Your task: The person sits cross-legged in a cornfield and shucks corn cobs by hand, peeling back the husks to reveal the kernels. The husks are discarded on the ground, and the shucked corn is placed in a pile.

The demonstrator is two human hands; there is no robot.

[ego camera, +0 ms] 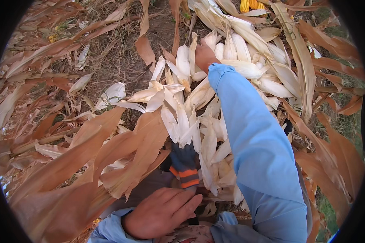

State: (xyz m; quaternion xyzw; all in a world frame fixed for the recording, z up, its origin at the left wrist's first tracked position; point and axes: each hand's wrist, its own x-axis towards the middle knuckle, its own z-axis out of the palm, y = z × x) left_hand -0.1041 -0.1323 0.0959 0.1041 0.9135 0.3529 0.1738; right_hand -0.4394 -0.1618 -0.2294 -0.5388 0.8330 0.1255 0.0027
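My right hand (205, 56), at the end of a long light-blue sleeve, reaches into a heap of corn ears in pale dry husks (240, 47). Its fingers are mostly hidden behind the wrist and husks, so a grip cannot be told. Close to my body, my left hand (164, 212) hovers with loosely extended fingers, its palm hidden and nothing visible in it. Just beyond it lies a dark blue knitted or cloth item with orange bands (184, 167), partly under husks; whether it is footwear or a glove cannot be told. Bare yellow corn cobs (253, 5) lie at the top edge.
Large brown dry corn leaves (130, 145) rise at the left and front, near my left hand. More long leaves (325, 152) stand to the right of my sleeve. Soil with dry grass (115, 57) shows at the upper left, with loose husks (112, 94) on it.
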